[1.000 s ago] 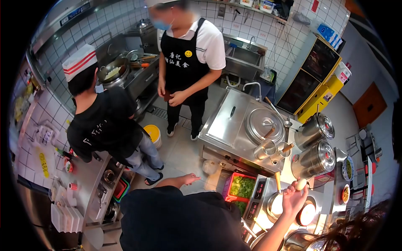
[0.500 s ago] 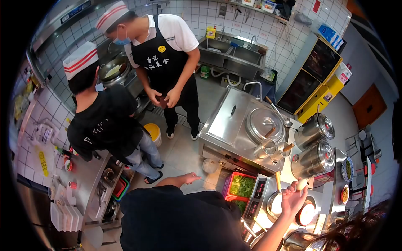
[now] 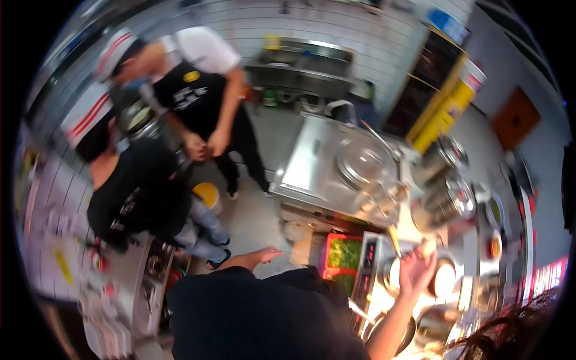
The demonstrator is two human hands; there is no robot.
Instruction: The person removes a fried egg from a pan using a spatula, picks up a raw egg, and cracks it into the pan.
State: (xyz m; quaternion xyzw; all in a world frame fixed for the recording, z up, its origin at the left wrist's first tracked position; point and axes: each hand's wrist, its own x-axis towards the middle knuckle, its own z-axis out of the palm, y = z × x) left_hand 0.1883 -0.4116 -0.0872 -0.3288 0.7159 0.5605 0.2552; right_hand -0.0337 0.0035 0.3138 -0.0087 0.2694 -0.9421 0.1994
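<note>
My right hand (image 3: 417, 271) is closed on a pale egg (image 3: 427, 248), held above the cooking counter beside a pan with a white round content (image 3: 443, 277). My left hand (image 3: 268, 254) is empty and reaches out over the floor, with its fingers stretched out. To its right a red basket (image 3: 327, 255) holds green leaves. The picture is blurred, so fine finger detail is hard to make out.
A steel cooking station (image 3: 300, 162) with a round lid stands ahead. Tall steel pots (image 3: 447, 204) are at the right. Two people (image 3: 198, 108) in caps stand at the left, near a yellow bucket (image 3: 207, 197) and a side counter (image 3: 123, 276).
The view has turned and blurred, shifting the room in the picture. The person in the white shirt has moved left and bends towards the other person. My right hand still holds the egg.
</note>
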